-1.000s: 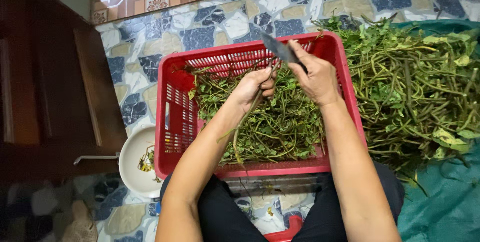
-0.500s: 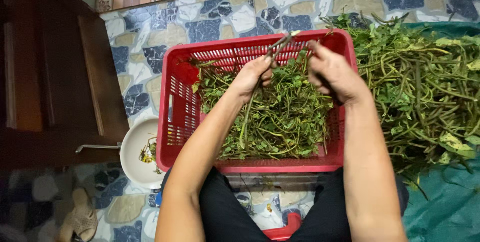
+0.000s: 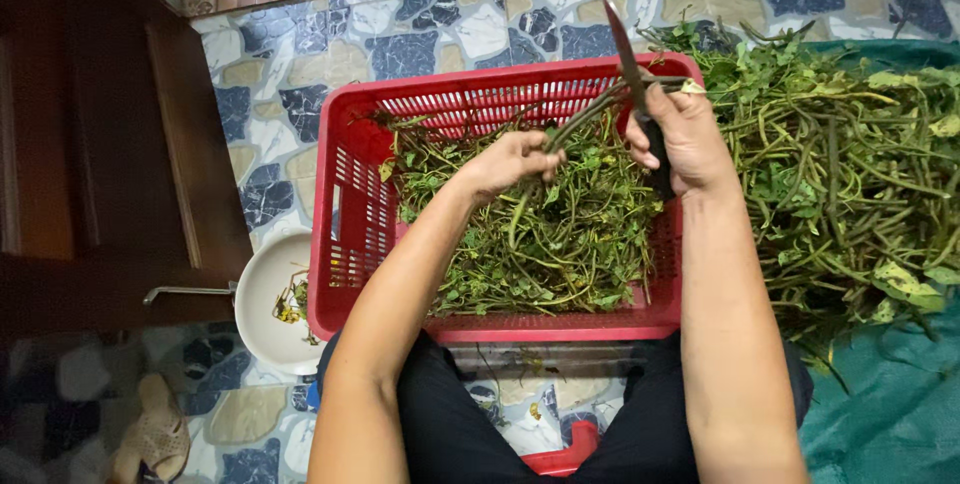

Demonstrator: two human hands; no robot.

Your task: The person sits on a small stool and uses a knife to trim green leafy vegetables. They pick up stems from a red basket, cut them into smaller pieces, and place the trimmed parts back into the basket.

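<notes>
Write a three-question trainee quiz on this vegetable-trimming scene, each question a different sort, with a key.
1. True or false: the right hand holds a knife with its blade pointing away from the person.
2. Where does the untrimmed heap of greens lie? A) in the white pan B) on the teal sheet, on the person's right C) on the wooden furniture
3. Fill in: the left hand pinches a green stem above the red ____.

Key: 1 true; 2 B; 3 basket.

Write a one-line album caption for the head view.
Over a red basket of greens, the left hand holds stems while the right hand works a knife.
</notes>
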